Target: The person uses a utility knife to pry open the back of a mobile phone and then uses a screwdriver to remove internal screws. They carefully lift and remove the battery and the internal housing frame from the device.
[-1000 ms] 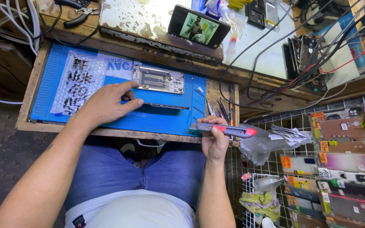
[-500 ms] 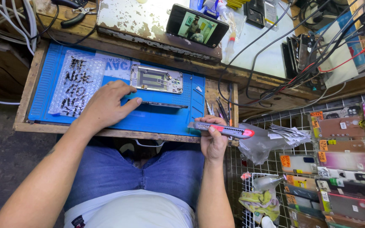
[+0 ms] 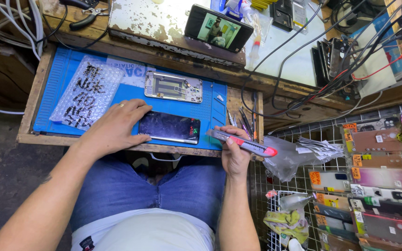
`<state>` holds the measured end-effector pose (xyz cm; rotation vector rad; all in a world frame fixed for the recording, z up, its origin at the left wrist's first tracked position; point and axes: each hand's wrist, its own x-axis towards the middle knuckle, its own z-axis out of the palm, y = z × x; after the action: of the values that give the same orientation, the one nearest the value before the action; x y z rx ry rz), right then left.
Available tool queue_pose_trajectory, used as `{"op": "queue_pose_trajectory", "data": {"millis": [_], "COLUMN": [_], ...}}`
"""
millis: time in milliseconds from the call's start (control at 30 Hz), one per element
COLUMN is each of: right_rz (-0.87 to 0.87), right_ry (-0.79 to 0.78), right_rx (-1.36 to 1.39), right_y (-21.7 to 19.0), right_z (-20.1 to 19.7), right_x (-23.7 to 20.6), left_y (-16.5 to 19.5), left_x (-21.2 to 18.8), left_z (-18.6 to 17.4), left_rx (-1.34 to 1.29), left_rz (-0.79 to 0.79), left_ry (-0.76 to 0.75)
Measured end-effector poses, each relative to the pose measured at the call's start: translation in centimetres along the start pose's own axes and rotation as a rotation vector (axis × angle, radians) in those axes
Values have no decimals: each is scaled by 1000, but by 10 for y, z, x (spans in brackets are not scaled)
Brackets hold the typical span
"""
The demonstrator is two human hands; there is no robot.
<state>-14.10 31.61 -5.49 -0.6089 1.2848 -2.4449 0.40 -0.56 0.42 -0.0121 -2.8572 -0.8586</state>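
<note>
Nearest, the person's blue-jeaned lap sits under the front edge of the wooden tabletop (image 3: 29,111). On that tabletop lies a blue work mat (image 3: 210,104), and everything else sits around it. At the mat's near edge lies a dark phone screen panel (image 3: 170,127), flat and face up. The left hand (image 3: 115,128) rests on the mat with fingers spread, its fingertips touching the panel's left end; its grip is loose and holds nothing. Just off the mat's near right corner, the right hand (image 3: 233,153) has its grip closed around a grey and red utility knife (image 3: 244,144), the blade end pointing toward the panel's right end but apart from it. On the mat's left part lies a sheet of bubble wrap (image 3: 87,95) with dark markings. Beyond the panel, toward the mat's far edge, lies an opened phone body (image 3: 173,87). Further off, past the mat, a lit phone (image 3: 218,28) leans propped on a worn white box (image 3: 150,21).
</note>
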Motion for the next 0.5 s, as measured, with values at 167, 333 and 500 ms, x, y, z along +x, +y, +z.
{"op": "queue_pose_trajectory", "data": {"millis": [167, 333, 500], "right_rz": [-23, 82, 128], "right_ry": [5, 7, -283], "right_rx": [-146, -172, -204], "right_y": [-1, -8, -1], "right_z": [6, 19, 44], "right_x": [3, 21, 60], "left_y": [10, 14, 13], "left_x": [0, 1, 0], "left_z": [0, -1, 2], "left_rx": [27, 59, 19], "left_rz": [-87, -172, -195], "left_ry": [13, -14, 3]}}
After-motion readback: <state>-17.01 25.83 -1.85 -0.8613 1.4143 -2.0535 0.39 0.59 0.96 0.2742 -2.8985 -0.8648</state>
